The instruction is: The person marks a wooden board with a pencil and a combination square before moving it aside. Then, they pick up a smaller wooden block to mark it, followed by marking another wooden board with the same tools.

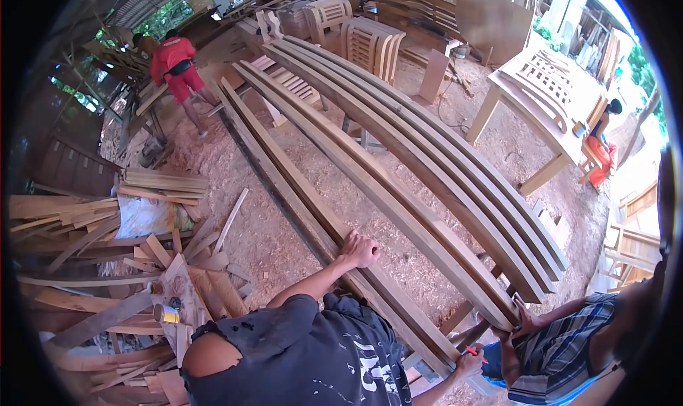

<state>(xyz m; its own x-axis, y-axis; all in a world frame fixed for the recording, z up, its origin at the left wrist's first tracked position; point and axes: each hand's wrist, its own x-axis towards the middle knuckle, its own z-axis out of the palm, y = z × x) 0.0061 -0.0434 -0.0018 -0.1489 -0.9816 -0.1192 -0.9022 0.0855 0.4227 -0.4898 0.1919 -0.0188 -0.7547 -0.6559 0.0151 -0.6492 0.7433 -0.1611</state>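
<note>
My left hand rests on a long wooden beam, its fingers curled over the edge. Near the beam's close end, my right hand is closed around a slim red pencil, partly hidden by the fingers. Another pair of long beams lies parallel to the right. At its near end are the hands of a co-worker in a plaid shirt, touching the wood. Farther right lie several more long beams, side by side on supports.
Offcuts and boards are heaped at left beside a yellow can. A wooden table stands at right, with slatted chair backs stacked behind the beams. A person in red bends at far left; another person sits at right. Shavings cover the ground.
</note>
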